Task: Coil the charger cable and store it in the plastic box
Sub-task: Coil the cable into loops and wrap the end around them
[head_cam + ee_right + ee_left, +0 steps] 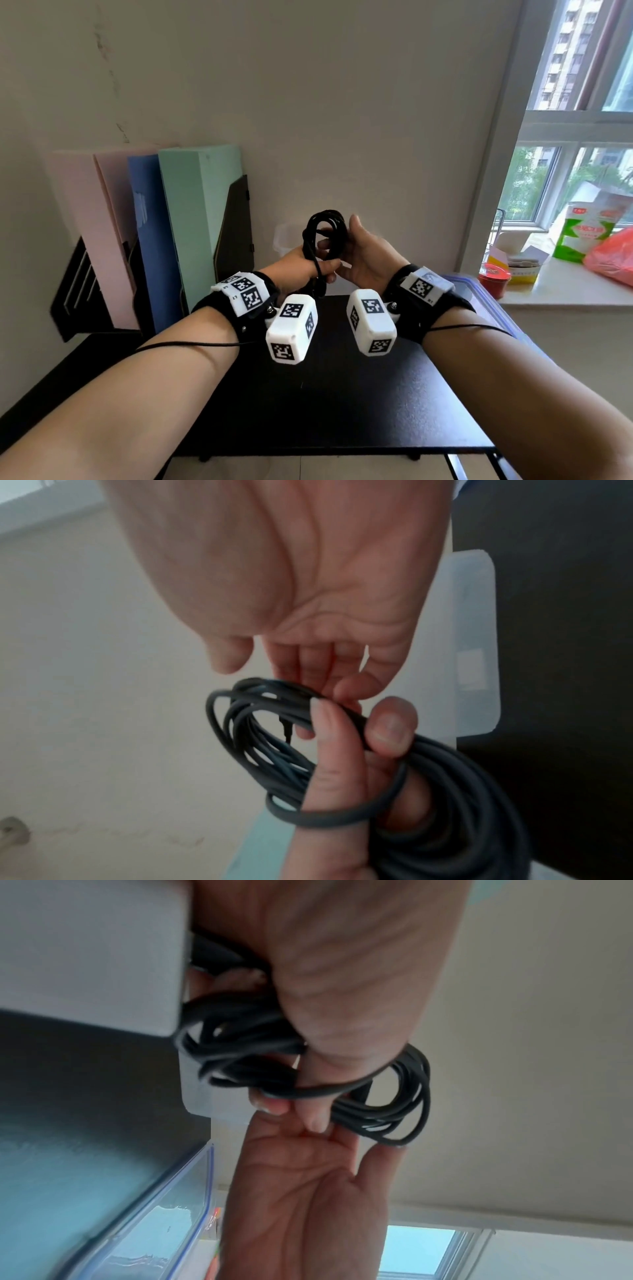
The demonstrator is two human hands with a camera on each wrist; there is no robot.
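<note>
A black charger cable (323, 236) is wound into a coil of several loops and held up above the black table (325, 394). My left hand (301, 265) grips the coil (394, 1110), with its thumb and fingers curled over the strands and one loop round the thumb (342, 764). My right hand (366, 253) faces it, palm inward. Its bent fingertips (318, 674) touch the top strands of the coil (445, 791), and its thumb stays off them. A translucent white plastic box (281, 236) stands behind the hands at the wall.
A clear box with a blue rim (479, 291) sits at the table's right edge. Pink, blue and green folders (191, 222) stand in a black rack at the back left. The windowsill (565, 284) on the right holds cartons, a red tin and a bag.
</note>
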